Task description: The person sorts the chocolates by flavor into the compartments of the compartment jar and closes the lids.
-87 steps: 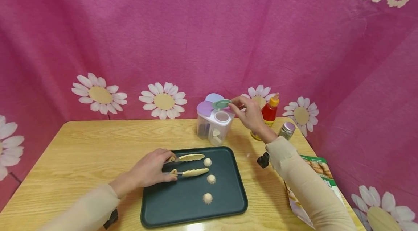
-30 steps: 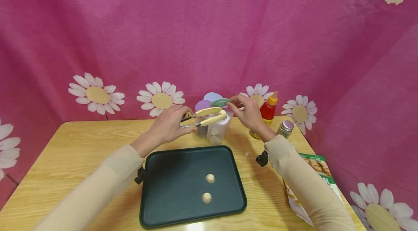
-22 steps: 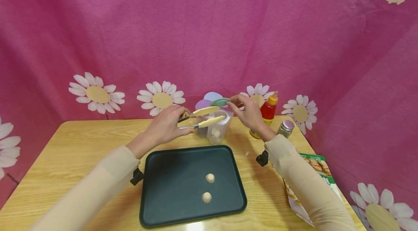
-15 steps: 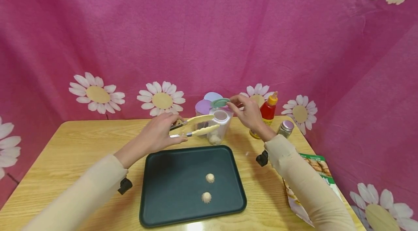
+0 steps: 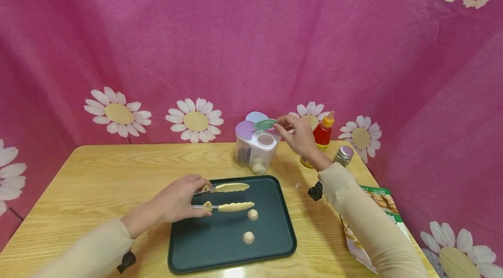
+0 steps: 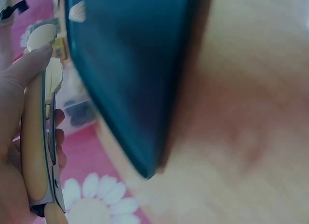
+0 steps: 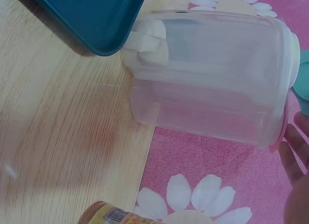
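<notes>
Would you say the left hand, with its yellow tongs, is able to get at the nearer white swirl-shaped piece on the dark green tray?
Probably yes: the left hand holds the yellow tongs open over the tray, and nothing lies between them and that swirl piece.

Only one piece of writing can be read from where I stand: the word "CRYING" in large cream block letters at the top right of the pink backdrop cloth. The printed packet at the right edge of the surface and the small jar's label carry print too small and blurred to read.
</notes>
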`<state>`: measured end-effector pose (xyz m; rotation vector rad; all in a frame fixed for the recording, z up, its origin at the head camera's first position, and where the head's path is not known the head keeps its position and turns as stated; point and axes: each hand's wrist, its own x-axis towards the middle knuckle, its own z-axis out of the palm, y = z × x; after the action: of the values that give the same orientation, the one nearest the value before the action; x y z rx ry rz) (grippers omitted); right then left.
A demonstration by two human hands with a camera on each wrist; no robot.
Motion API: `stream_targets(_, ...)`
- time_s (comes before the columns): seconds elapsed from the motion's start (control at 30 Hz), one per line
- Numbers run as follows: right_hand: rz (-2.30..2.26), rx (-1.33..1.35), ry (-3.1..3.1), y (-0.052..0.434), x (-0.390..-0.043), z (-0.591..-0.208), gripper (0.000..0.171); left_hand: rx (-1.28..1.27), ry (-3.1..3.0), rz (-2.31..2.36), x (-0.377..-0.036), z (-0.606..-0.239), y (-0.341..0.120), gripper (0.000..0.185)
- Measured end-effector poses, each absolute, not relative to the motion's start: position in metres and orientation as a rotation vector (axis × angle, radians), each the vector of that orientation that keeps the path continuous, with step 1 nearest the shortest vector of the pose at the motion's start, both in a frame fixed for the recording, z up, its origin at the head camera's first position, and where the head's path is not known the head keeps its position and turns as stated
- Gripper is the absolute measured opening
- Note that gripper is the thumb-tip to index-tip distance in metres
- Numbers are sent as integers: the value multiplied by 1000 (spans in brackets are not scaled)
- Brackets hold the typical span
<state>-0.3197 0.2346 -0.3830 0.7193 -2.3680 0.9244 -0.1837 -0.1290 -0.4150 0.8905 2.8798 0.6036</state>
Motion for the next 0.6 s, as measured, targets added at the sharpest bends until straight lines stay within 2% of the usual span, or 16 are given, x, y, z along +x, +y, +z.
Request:
stream_targets(0.27, 913, 712, -2378, 235, -321, -384, 17, 924, 2815, 603, -171, -438, -126, 60)
stream_targets(0.6, 917, 713, -2383, 235, -319, -383, 17, 914, 2835, 567, -172, -450, -115, 57)
